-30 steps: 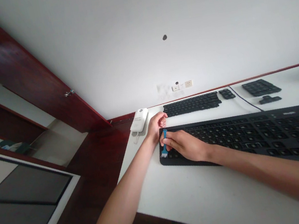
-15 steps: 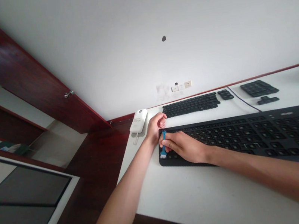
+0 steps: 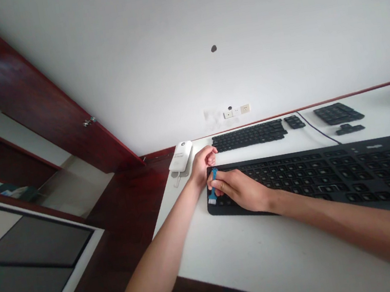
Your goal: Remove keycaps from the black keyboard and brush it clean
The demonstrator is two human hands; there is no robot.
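Observation:
My right hand pinches a small blue cleaning brush at the left end of a black keyboard base. The brush slants, and its white bristles point down at the base's lower left corner; whether they touch it I cannot tell. The base has its keycaps off, showing rows of bare switch sockets. My left hand rests at the base's upper left corner, its fingers curled in with nothing visible in them. Part of the base's left side is hidden under my right hand and wrist.
Removed black keycaps stand in groups behind the base: a large block, a small block, a number-pad block and an arrow cluster. A cable runs back to the wall. A white phone-like device lies at the white table's left edge.
The brush's bristle end has shifted very slightly up, with my right hand keeping its pinch. My left hand stays put.

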